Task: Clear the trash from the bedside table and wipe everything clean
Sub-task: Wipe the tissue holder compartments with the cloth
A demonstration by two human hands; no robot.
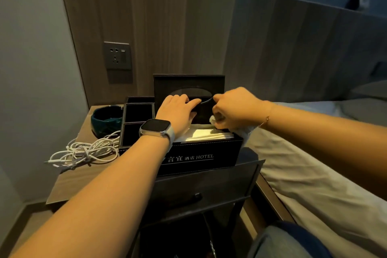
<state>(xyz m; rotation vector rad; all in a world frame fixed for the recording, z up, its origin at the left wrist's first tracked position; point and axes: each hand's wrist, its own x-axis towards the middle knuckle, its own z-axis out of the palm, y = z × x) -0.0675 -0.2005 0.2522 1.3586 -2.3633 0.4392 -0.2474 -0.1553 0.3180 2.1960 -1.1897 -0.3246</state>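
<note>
bedside table [69,182] fills the lower middle, bed [314,174] at 3 o'clock. tissue box [199,153] sits on it, lid [188,84] upright. left hand [178,111] presses flat on the lid; right hand [234,107] pinches a white cloth [243,133]. cable [83,151] and ashtray [104,119] at 9 o'clock.

Your black tissue box [201,157] carries white lettering; the tissues [207,135] inside are white. At nine o'clock from it lies a white cable [83,151], with a dark teal ashtray [106,120] at ten o'clock. Your watch [155,128] is silver-grey with a black face.
</note>
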